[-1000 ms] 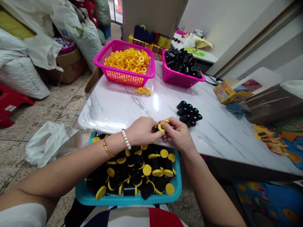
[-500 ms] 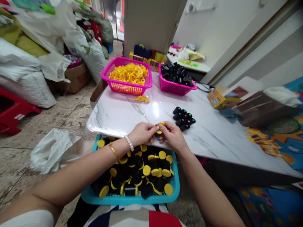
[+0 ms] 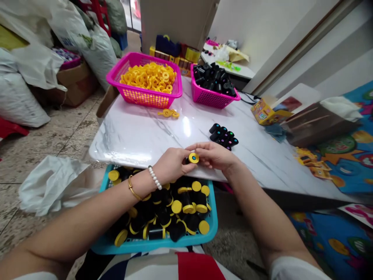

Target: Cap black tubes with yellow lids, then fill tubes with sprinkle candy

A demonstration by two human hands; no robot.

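Over the table's front edge, my left hand (image 3: pixel 174 165) pinches a small black cylinder with a yellow ring (image 3: pixel 194 158) on its end; a blue dot shows in the ring's middle. My right hand (image 3: pixel 217 155) is just beside it, index finger stretched along the far side of the ring and the others loosely bent, holding nothing that I can see. Beyond the right hand a cluster of black cylinders (image 3: pixel 223 136) with coloured dots stands on the table. Below my hands, a blue basket (image 3: pixel 157 248) holds many black cylinders with yellow ends.
On the white marbled table (image 3: pixel 131 134) stand a pink basket of yellow rings (image 3: pixel 148 77) and a pink basket of black cylinders (image 3: pixel 214 83). Loose yellow rings (image 3: pixel 169 113) lie in front. An opened yellow box (image 3: pixel 266 112) stands at right; white sacks (image 3: pixel 20 89) sit on the floor at left.
The right thumb has come off the yellow ring and those fingers have stretched out. The left hand now holds the piece with its ring facing me. The view has shifted slightly.
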